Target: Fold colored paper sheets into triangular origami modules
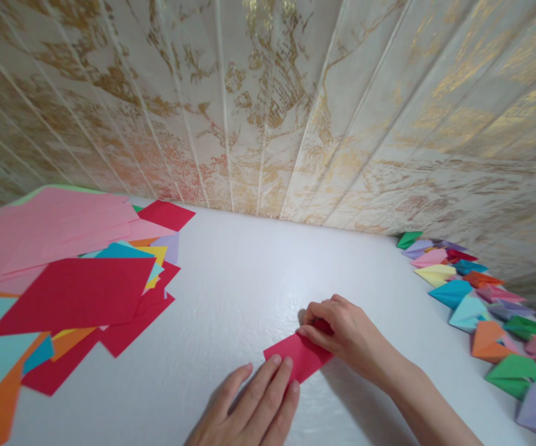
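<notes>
A small red sheet of paper (298,352) lies on the white table between my hands, apparently folded over. My left hand (258,402) rests flat on its lower left part, fingers stretched out. At the far right end, my right hand (333,328) pinches the paper between thumb and curled fingers. Part of the sheet is hidden beneath that hand, and a darker red bit shows inside its grip.
Loose coloured sheets, among them a red sheet (77,294) and pink sheets (58,226), overlap on the left. Folded paper pieces, such as a green one (516,375) and a blue one (453,293), line the right. A gold-patterned wall (268,111) rises behind the white table (249,266).
</notes>
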Demonstrator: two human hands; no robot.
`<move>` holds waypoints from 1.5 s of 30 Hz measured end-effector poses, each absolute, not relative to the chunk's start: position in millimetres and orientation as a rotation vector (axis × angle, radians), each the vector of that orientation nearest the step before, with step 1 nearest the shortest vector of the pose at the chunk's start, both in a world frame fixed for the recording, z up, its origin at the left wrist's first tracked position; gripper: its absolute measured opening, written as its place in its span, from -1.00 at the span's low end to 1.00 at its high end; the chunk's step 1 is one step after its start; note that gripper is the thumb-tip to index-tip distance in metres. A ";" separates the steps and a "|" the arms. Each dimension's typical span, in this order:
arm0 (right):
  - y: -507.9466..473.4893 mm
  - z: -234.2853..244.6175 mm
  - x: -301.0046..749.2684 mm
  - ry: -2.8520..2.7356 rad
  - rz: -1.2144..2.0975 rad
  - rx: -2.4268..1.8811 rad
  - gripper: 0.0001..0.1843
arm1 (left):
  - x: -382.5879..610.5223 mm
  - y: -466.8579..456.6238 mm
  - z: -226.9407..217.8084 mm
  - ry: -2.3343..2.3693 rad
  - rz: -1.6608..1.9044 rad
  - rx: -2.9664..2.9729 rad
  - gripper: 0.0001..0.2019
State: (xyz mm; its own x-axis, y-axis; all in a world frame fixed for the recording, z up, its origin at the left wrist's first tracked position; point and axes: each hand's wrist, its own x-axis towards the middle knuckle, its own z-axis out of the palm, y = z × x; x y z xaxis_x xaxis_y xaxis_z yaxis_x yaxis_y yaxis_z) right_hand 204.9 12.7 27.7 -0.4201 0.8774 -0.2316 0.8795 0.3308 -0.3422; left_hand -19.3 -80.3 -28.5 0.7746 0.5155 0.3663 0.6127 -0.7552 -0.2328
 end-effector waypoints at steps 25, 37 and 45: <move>-64.2 -28.1 213.1 2.749 0.108 2.289 0.01 | -14.4 -78.1 -41.7 -0.936 -0.567 -2.638 -0.63; -61.5 -36.4 231.8 2.627 -0.029 2.480 0.04 | -19.0 -74.4 -30.3 -0.918 -0.528 -2.689 -0.65; -52.8 -44.4 263.9 2.528 -0.100 2.577 -0.13 | -23.2 -78.2 -42.5 -0.903 -0.562 -2.660 -0.55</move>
State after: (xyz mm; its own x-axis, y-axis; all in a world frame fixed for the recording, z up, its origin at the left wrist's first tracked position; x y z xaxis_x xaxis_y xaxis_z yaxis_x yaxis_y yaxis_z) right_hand 263.9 -52.8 -44.4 0.0716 0.9574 0.2796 0.9322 0.0355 -0.3601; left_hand -23.2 -78.2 -42.5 0.7295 0.5209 0.4432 0.6280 -0.7669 -0.1323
